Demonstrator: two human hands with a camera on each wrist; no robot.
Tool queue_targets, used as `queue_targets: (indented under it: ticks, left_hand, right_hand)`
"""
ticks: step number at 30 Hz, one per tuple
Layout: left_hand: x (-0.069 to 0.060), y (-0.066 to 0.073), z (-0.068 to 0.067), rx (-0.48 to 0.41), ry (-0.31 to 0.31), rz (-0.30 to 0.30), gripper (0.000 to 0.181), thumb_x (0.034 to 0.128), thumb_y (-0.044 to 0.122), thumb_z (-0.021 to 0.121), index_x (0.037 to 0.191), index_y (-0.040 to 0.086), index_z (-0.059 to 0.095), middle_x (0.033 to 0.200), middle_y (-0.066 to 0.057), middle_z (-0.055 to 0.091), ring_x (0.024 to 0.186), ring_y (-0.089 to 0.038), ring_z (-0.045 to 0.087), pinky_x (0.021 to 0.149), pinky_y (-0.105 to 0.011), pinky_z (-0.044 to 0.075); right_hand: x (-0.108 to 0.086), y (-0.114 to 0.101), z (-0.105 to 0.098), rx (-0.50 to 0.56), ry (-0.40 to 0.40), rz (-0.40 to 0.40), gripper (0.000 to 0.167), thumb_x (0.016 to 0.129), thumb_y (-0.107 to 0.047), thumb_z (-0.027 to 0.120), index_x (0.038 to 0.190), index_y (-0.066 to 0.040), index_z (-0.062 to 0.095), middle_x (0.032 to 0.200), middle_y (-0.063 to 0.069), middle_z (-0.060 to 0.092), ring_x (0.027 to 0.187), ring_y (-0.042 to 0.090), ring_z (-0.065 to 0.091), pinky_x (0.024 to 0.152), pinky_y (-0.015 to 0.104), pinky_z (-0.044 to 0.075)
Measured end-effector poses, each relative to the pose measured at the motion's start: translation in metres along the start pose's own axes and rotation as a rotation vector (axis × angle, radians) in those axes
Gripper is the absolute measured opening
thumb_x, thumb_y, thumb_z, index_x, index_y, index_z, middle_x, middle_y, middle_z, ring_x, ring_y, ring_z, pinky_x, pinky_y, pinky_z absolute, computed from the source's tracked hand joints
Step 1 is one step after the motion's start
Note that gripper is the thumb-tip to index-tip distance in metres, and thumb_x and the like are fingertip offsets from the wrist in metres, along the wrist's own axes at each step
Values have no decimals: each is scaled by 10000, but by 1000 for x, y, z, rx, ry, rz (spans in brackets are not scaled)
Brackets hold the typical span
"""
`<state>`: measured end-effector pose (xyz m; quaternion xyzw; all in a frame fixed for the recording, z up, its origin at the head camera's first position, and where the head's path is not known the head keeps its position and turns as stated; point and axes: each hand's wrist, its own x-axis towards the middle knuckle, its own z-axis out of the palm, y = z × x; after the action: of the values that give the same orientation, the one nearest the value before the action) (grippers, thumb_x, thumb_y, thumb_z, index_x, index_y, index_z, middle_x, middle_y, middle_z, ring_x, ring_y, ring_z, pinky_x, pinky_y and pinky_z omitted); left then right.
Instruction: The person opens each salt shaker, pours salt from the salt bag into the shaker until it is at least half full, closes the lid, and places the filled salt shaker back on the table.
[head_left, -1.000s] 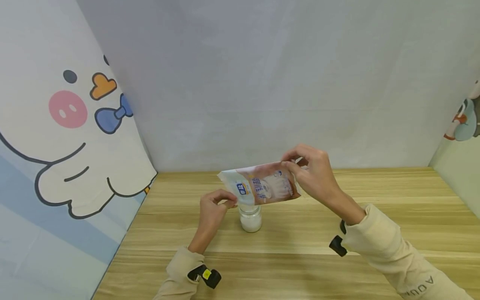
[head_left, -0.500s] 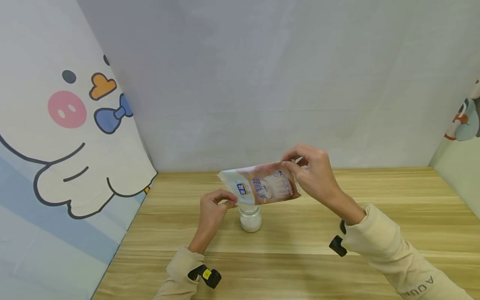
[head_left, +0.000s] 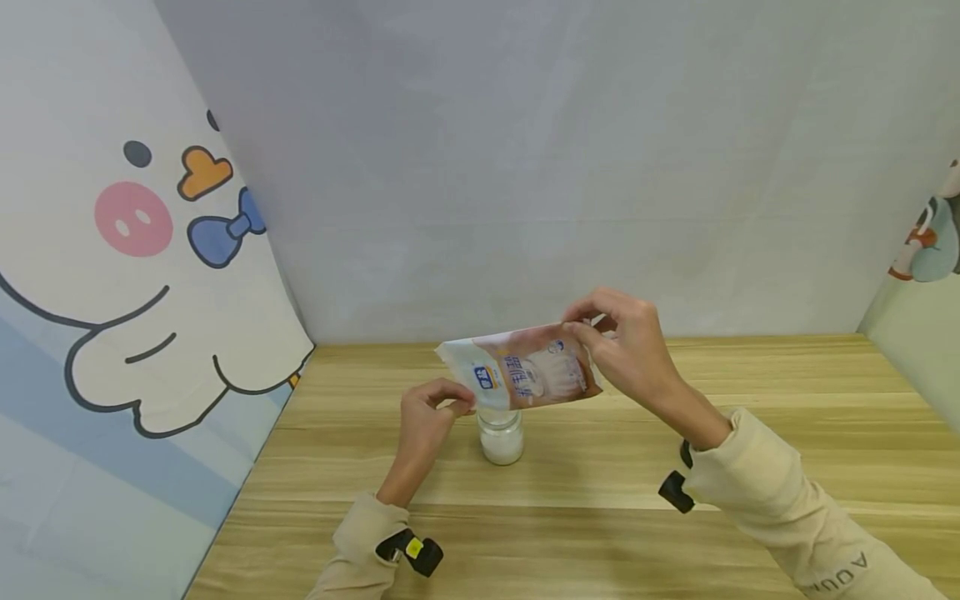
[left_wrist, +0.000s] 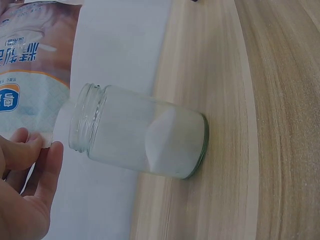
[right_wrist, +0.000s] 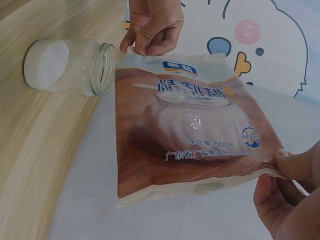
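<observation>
A printed brown and pale blue bag [head_left: 536, 367] hangs tilted over a clear glass jar [head_left: 501, 442] in the head view. My left hand [head_left: 431, 425] pinches the bag's lower left corner beside the jar's mouth. The upper right corner is pinched by my right hand [head_left: 626, 346]. In the left wrist view the jar [left_wrist: 135, 130] has no lid and holds a sloping heap of white powder [left_wrist: 172, 140]. White material shows between the bag's edge and the jar mouth. The right wrist view shows the bag's printed front [right_wrist: 190, 125] and both pinching hands.
The jar stands on a wood-grain table [head_left: 585, 542]. Behind it rises a plain grey-white backdrop [head_left: 562, 167]. A cartoon-printed panel [head_left: 52, 217] stands at the left, and another printed panel [head_left: 918, 333] at the right.
</observation>
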<state>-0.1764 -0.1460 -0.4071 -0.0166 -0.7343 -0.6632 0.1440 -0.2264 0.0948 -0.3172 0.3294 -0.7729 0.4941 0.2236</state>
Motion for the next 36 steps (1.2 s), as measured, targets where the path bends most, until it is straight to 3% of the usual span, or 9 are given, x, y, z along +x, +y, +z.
queue_targets:
  ticks: [22, 30, 36]
  left_hand:
    - [1, 2, 0, -3, -6, -8, 103, 764, -202, 586, 783, -141, 666, 808, -235, 651, 750, -263, 657, 715, -455, 582]
    - [0, 3, -1, 16, -13, -16, 100, 764, -195, 585, 785, -140, 666, 812, -237, 653, 781, -325, 655, 709, -433, 588]
    - [0, 3, -1, 20, 1, -25, 100, 754, -195, 589, 779, -138, 667, 801, -225, 658, 758, -268, 659, 699, -408, 593]
  right_hand:
    - [1, -1, 0, -4, 4, -7, 81, 832, 51, 663, 818, -23, 692, 800, 89, 669, 729, 168, 607, 607, 221, 522]
    - [0, -2, 1, -3, 0, -10, 89, 832, 62, 657, 820, -20, 690, 807, 97, 666, 736, 169, 608, 608, 237, 527]
    - [0, -1, 2, -6, -9, -10, 96, 835, 69, 648, 823, -18, 688, 807, 83, 665, 743, 169, 608, 611, 267, 536]
